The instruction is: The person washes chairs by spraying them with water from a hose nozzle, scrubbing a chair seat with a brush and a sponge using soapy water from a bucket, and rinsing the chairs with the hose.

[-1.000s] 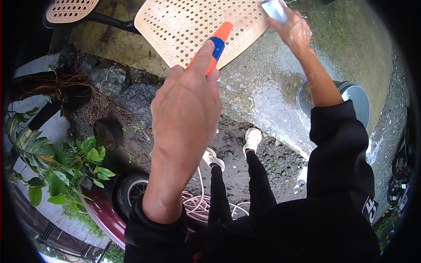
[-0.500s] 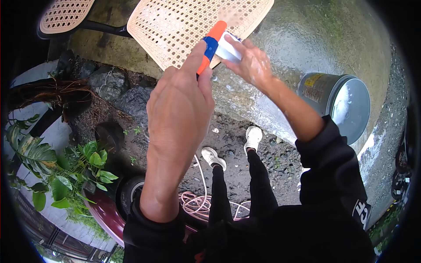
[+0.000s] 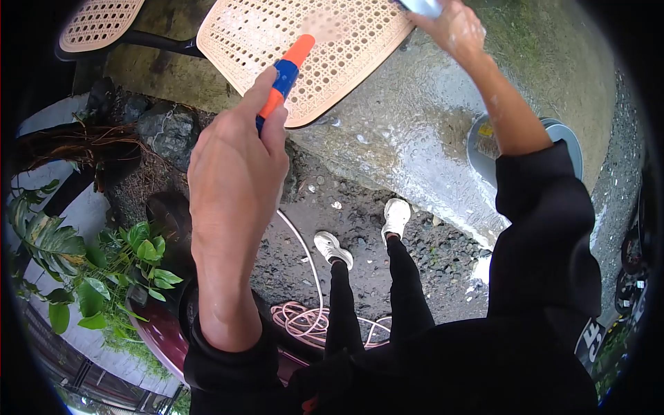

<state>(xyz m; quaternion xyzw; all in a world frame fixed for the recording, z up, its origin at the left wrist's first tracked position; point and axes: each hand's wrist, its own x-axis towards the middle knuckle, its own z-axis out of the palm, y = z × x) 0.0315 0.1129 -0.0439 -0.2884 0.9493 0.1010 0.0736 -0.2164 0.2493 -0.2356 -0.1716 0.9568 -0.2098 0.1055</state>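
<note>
My left hand [image 3: 238, 155] is wrapped round an orange and blue hose nozzle [image 3: 288, 73], whose orange tip points up over a tan chair seat [image 3: 349, 79] with a woven, cane-like pattern of holes. A pale wet patch shows on the seat just past the tip. At the top edge of the view my right hand [image 3: 459, 31], with foam on its back, grips a white scrub brush [image 3: 423, 6] by the seat's right edge. The brush is partly cut off by the frame, and its underside is hidden.
A grey bucket [image 3: 484, 149] stands on wet, foamy concrete [image 3: 415, 138], partly behind my right forearm. A second tan seat [image 3: 100, 24] is at upper left. Rocks [image 3: 169, 131], leafy plants [image 3: 90, 283] and a coiled pink hose [image 3: 304, 321] lie nearer my white shoes [image 3: 396, 218].
My right hand has moved up and right with the brush, away from the nozzle to the seat's far right edge. The nozzle and my left hand have shifted left and slightly down.
</note>
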